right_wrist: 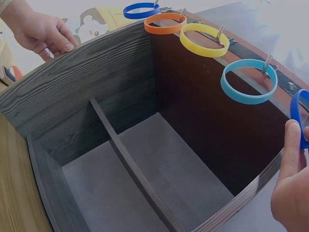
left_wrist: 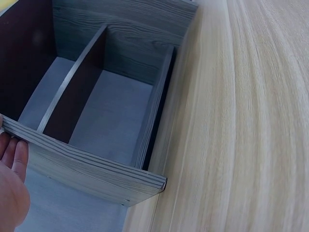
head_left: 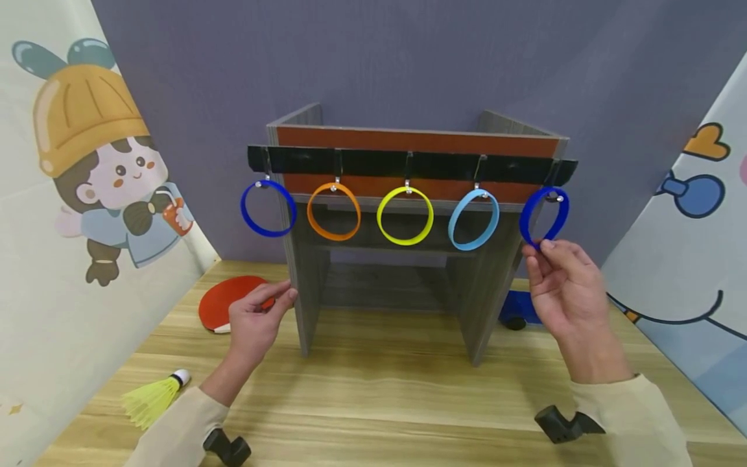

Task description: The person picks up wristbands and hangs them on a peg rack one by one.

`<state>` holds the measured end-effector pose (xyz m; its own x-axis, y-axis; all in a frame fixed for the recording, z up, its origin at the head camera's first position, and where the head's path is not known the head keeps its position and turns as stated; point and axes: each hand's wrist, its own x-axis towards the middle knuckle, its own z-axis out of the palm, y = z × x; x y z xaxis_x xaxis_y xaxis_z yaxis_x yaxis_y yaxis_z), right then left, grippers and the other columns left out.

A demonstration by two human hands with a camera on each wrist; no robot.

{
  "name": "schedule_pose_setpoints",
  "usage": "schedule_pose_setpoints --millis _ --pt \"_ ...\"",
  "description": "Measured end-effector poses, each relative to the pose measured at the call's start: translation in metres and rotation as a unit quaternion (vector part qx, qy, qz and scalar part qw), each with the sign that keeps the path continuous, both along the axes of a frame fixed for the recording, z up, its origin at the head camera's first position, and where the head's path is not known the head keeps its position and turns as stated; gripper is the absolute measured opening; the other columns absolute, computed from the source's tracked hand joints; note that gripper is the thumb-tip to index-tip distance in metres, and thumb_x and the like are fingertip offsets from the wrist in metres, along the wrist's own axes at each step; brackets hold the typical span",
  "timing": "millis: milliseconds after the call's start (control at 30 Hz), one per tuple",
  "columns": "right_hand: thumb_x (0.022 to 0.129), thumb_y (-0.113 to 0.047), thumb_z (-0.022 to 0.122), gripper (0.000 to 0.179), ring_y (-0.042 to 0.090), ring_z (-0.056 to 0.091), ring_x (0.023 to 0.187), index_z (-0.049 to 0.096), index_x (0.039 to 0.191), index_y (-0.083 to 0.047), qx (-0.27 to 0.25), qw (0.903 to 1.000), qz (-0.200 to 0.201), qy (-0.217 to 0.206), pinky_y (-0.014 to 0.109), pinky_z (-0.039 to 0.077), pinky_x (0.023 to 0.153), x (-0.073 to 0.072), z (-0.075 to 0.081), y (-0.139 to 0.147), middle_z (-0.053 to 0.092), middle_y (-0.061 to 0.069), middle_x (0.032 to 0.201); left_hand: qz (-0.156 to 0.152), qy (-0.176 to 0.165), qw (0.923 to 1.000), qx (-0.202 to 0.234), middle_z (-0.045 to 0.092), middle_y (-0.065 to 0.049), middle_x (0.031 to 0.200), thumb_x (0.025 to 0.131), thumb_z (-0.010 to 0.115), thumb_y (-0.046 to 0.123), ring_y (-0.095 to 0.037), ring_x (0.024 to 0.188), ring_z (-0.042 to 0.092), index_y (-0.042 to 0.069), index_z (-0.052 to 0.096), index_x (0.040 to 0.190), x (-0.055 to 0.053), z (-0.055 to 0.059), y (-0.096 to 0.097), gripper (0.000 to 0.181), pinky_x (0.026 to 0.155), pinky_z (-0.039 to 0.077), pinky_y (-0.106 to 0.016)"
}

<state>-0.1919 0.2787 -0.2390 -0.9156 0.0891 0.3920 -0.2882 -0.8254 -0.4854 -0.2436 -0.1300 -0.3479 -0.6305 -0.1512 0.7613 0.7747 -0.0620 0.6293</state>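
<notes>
My right hand (head_left: 569, 295) pinches the bottom of a dark blue wristband (head_left: 526, 220) between thumb and fingers. This band hangs from a hook at the right end of a black strip (head_left: 373, 161) on a small grey wooden shelf. Along the strip hang another dark blue wristband (head_left: 270, 234), an orange one (head_left: 334, 237), a yellow one (head_left: 405, 242) and a light blue one (head_left: 469, 246). My left hand (head_left: 255, 324) grips the front edge of the shelf's left side panel (head_left: 305, 285); its fingertips lie against the outer face in the left wrist view.
On the wooden table (head_left: 385, 402), a red table tennis bat (head_left: 224, 301) lies behind my left hand. A yellow shuttlecock (head_left: 148, 399) is at the front left. Something blue with a black round part (head_left: 515, 323) sits right of the shelf. Behind stands a grey-purple wall (head_left: 408, 65).
</notes>
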Motion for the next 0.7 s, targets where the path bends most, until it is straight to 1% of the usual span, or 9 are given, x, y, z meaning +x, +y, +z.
schedule_pose_setpoints --millis 133,267,300,533,700 --pt "0.093 0.009 0.051 0.011 0.031 0.069 0.077 0.061 0.089 0.009 -0.003 1.0000 -0.009 -0.002 0.031 0.058 0.070 -0.0002 -0.0023 -0.0010 0.067 0.023 0.089 0.004 -0.005 1.0000 -0.004 0.068 -0.010 0.083 0.075 0.064 -0.025 -0.011 0.071 0.066 -0.023 0.063 0.093 0.0000 -0.0005 -0.0005 0.019 0.062 0.057 -0.024" --pt "0.092 0.008 0.053 0.009 0.031 0.069 0.077 0.063 0.091 0.009 -0.005 0.9998 -0.018 -0.008 0.031 0.058 0.070 0.0000 -0.0055 -0.0016 0.067 0.022 0.090 0.002 -0.001 1.0000 -0.003 0.068 -0.009 0.083 0.075 0.066 -0.022 -0.012 0.072 0.066 -0.021 0.064 0.094 -0.0008 -0.0014 -0.0001 0.019 0.063 0.058 -0.025" --pt "0.092 0.008 0.054 0.009 0.031 0.069 0.077 0.063 0.091 0.009 -0.004 0.9997 -0.021 -0.009 0.031 0.059 0.069 0.0000 -0.0061 -0.0018 0.067 0.022 0.090 0.006 -0.001 1.0000 -0.005 0.068 -0.008 0.083 0.076 0.067 -0.021 -0.012 0.072 0.066 -0.020 0.065 0.094 -0.0008 -0.0014 0.0000 0.018 0.063 0.058 -0.025" --pt "0.091 0.009 0.055 0.011 0.029 0.069 0.074 0.066 0.090 0.010 0.013 0.9989 -0.046 0.005 0.031 0.059 0.066 -0.0007 -0.0066 -0.0028 0.068 0.021 0.087 0.008 0.003 1.0000 -0.002 0.068 -0.007 0.083 0.077 0.069 -0.018 -0.013 0.071 0.067 -0.019 0.066 0.094 0.0005 -0.0012 0.0005 0.017 0.063 0.058 -0.027" --pt "0.090 0.009 0.055 0.012 0.028 0.069 0.075 0.067 0.091 0.010 0.025 0.9985 -0.049 0.008 0.031 0.058 0.068 -0.0003 -0.0062 -0.0025 0.068 0.021 0.087 0.011 0.004 0.9999 -0.002 0.068 -0.007 0.083 0.076 0.068 -0.019 -0.012 0.071 0.066 -0.019 0.066 0.093 0.0007 -0.0014 0.0005 0.017 0.062 0.058 -0.025"
